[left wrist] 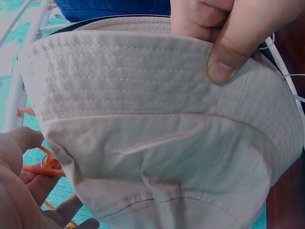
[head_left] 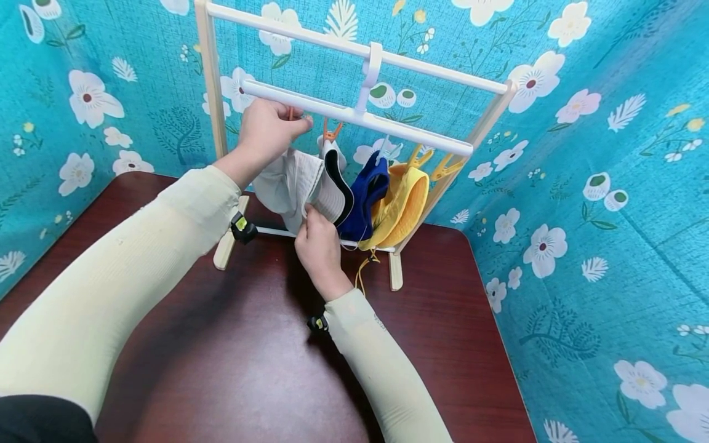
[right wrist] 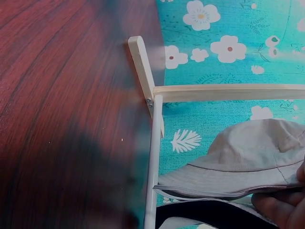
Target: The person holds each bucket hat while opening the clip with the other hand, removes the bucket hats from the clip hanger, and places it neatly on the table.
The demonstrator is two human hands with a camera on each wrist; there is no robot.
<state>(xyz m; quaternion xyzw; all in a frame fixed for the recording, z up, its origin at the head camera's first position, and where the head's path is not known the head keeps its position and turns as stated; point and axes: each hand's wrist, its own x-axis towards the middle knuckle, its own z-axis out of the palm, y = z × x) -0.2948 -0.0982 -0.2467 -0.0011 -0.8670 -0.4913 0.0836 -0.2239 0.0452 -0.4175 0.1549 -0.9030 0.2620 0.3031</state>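
A beige bucket hat (head_left: 293,184) hangs near the left end of a white hanger bar (head_left: 310,101). At its upper edge, my left hand (head_left: 271,129) pinches an orange clip (left wrist: 47,164). My right hand (head_left: 318,246) grips the stitched brim of that hat, thumb (left wrist: 221,71) on its outer face. Just right of it hangs another pale hat with a black-lined brim (head_left: 339,187), under a second orange clip (head_left: 332,131). The right wrist view shows the beige hat (right wrist: 257,148) from the side, with part of the right hand (right wrist: 281,207).
A wooden rack (head_left: 210,80) carries the hanger on its top rod and stands on a dark red-brown table (head_left: 249,357). Further right hang a blue hat (head_left: 362,197) and a yellow hat (head_left: 401,206) with a cord, beside a yellow clip (head_left: 445,167). Floral turquoise cloth (head_left: 554,154) surrounds the table.
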